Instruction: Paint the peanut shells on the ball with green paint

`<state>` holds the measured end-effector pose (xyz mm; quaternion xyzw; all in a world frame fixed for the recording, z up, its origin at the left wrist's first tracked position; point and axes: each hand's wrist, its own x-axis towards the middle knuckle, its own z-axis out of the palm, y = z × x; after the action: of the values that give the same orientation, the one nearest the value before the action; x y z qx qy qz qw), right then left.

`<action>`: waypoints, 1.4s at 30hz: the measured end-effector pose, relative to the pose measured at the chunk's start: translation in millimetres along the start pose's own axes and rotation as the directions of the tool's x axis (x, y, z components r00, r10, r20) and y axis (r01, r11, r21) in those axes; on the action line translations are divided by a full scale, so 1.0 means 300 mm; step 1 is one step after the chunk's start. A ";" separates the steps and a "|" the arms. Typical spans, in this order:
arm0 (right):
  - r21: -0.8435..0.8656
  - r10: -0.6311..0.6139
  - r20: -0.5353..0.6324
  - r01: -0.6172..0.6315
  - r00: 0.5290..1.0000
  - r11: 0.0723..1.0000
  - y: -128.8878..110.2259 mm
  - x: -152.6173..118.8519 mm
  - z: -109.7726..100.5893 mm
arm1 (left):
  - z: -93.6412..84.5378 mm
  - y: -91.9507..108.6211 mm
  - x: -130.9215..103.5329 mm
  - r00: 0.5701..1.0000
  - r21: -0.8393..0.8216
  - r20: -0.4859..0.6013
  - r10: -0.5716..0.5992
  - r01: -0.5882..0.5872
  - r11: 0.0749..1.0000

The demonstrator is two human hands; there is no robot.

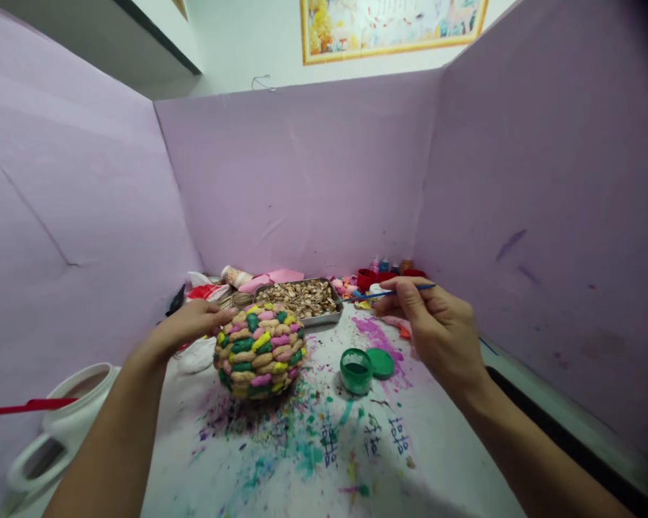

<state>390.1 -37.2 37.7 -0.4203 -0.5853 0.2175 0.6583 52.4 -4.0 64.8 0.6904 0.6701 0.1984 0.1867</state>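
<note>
My left hand (202, 320) rests on the upper left side of a round ball covered in peanut shells (261, 350), holding it on the table. Its shells are painted green, pink and yellow among bare tan ones; the far side is hidden. Between the thumb and fingers of my right hand (437, 316) is a thin blue paintbrush (381, 294), its tip pointing left, above the table. Below it stands an open jar of green paint (356, 372), with a green lid (381, 362) lying beside it.
A metal tray of peanut shells (302, 298) lies behind the ball. Red cups (366, 279) and small bottles stand at the back right. On the left is a white plastic jug (68, 417) with a red handle across its mouth. Purple panels (297, 173) enclose the paint-stained table (281, 460).
</note>
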 end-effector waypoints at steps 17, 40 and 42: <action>-0.278 -0.027 0.088 0.050 0.996 0.959 -0.007 -0.005 0.013 | -0.002 -0.102 0.018 0.978 -0.369 0.203 -0.042 0.116 0.922; -0.777 0.345 0.488 0.219 0.802 0.591 0.096 0.029 0.041 | 0.025 -0.110 0.040 0.988 -0.423 0.149 -0.044 0.104 0.900; -0.772 0.343 0.502 0.232 0.794 0.592 0.089 0.031 0.033 | 0.019 -0.101 0.031 0.988 -0.414 0.154 -0.026 0.088 0.906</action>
<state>388.1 -12.2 21.3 -0.5967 -0.7819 0.0736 0.1648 29.7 6.4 44.2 0.6268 0.6165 0.2817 0.3844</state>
